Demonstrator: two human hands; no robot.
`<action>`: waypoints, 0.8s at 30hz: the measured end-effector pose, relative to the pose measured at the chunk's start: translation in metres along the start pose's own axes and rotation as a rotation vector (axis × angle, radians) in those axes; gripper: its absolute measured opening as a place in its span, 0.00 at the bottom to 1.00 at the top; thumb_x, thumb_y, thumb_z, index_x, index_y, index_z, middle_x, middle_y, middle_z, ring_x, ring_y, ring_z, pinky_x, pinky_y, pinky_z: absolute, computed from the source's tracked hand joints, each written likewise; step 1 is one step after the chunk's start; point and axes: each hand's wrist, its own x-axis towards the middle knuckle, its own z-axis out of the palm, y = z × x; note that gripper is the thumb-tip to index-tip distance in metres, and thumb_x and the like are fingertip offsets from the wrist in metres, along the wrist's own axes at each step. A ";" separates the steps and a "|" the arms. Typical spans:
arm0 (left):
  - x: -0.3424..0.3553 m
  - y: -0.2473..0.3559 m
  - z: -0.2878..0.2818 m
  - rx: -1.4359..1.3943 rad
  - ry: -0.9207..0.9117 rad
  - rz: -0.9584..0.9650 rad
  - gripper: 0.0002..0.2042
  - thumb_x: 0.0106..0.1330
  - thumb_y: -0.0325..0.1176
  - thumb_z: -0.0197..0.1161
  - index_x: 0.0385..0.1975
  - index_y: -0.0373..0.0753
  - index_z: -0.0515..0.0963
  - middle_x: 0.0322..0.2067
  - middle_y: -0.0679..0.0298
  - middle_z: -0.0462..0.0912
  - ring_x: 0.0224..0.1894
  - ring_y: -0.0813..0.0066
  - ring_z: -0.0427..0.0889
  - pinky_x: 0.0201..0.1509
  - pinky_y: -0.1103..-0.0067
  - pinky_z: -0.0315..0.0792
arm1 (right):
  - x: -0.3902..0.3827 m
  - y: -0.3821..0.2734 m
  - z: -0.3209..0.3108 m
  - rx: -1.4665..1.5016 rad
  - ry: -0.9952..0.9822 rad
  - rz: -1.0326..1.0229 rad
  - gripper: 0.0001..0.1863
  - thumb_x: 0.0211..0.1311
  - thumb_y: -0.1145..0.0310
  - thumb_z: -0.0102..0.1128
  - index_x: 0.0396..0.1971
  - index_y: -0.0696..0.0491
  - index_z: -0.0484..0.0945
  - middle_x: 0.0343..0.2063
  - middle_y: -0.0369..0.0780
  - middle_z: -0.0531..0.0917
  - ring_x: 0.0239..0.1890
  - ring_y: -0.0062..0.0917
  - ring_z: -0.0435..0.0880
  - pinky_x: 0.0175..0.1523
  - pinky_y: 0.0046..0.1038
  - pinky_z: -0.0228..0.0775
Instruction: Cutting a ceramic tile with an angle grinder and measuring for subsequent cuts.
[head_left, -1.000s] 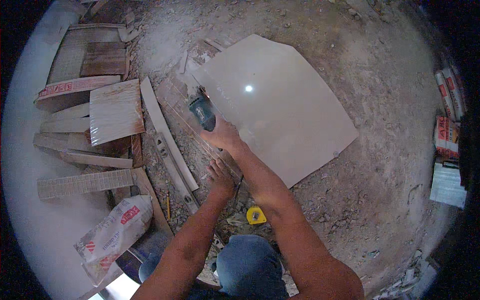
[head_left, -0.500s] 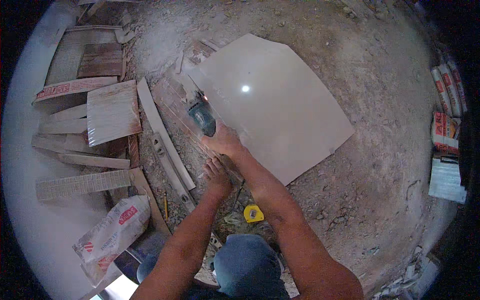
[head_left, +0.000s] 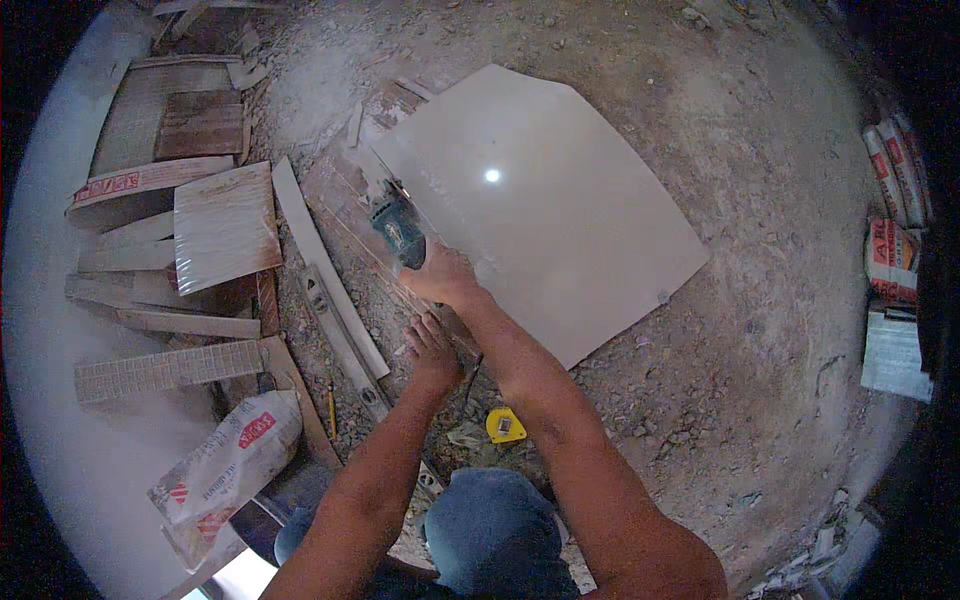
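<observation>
A teal angle grinder (head_left: 402,234) sits at the left edge of a large pale tile (head_left: 570,215) lying on the ground. My right hand (head_left: 446,275) is wrapped round the grinder's body. Its disc stands along the tile's edge, partly hidden by guard and dust. Just nearer to me, my left hand (head_left: 432,350) lies with fingers stretched out near the tile's near-left corner, holding nothing. What lies directly beneath that palm is hard to make out. Between my forearms is a yellow tape measure (head_left: 506,426).
Left of the tile lie a spirit level (head_left: 345,345), a long pale strip (head_left: 325,265) and a yellow pencil (head_left: 332,410). Tile offcuts and a white square tile (head_left: 228,226) line the left wall, near a printed bag (head_left: 240,455). More bags (head_left: 893,170) stand far right. Rubble covers the ground.
The grinder and my right hand have shifted very slightly away and to the left along the tile's edge. The orange glow by the disc has faded. My left hand stays put.
</observation>
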 end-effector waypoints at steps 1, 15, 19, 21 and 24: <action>0.002 -0.003 0.006 -0.104 0.028 -0.023 0.56 0.55 0.42 0.69 0.68 0.18 0.31 0.69 0.26 0.35 0.70 0.20 0.35 0.64 0.42 0.59 | -0.001 -0.002 0.000 -0.007 0.011 0.003 0.35 0.44 0.49 0.65 0.48 0.60 0.74 0.39 0.54 0.83 0.45 0.47 0.83 0.54 0.43 0.73; 0.004 -0.005 0.004 -0.240 -0.047 -0.049 0.50 0.62 0.37 0.61 0.67 0.19 0.28 0.68 0.25 0.29 0.69 0.19 0.30 0.66 0.38 0.51 | 0.013 0.005 0.011 -0.077 0.035 -0.013 0.38 0.46 0.48 0.63 0.51 0.63 0.71 0.42 0.56 0.82 0.48 0.48 0.82 0.55 0.43 0.72; 0.008 -0.005 0.012 -0.223 -0.060 -0.050 0.51 0.61 0.37 0.62 0.68 0.21 0.27 0.69 0.27 0.28 0.70 0.22 0.28 0.68 0.40 0.48 | 0.013 0.003 0.007 -0.077 -0.016 0.002 0.41 0.47 0.47 0.62 0.54 0.65 0.69 0.44 0.56 0.82 0.49 0.49 0.82 0.57 0.43 0.72; 0.015 -0.014 0.031 -0.201 -0.036 -0.031 0.51 0.60 0.37 0.63 0.68 0.22 0.27 0.69 0.27 0.29 0.71 0.22 0.27 0.68 0.40 0.48 | 0.013 0.002 0.009 -0.084 -0.007 0.007 0.41 0.47 0.47 0.62 0.55 0.64 0.69 0.44 0.56 0.82 0.49 0.49 0.81 0.57 0.43 0.72; 0.020 -0.025 0.051 -0.130 0.129 -0.007 0.53 0.59 0.39 0.64 0.69 0.22 0.28 0.69 0.28 0.30 0.71 0.22 0.28 0.68 0.40 0.48 | 0.012 -0.001 0.015 0.014 0.050 -0.035 0.40 0.47 0.46 0.62 0.55 0.62 0.69 0.44 0.56 0.82 0.49 0.49 0.82 0.57 0.42 0.72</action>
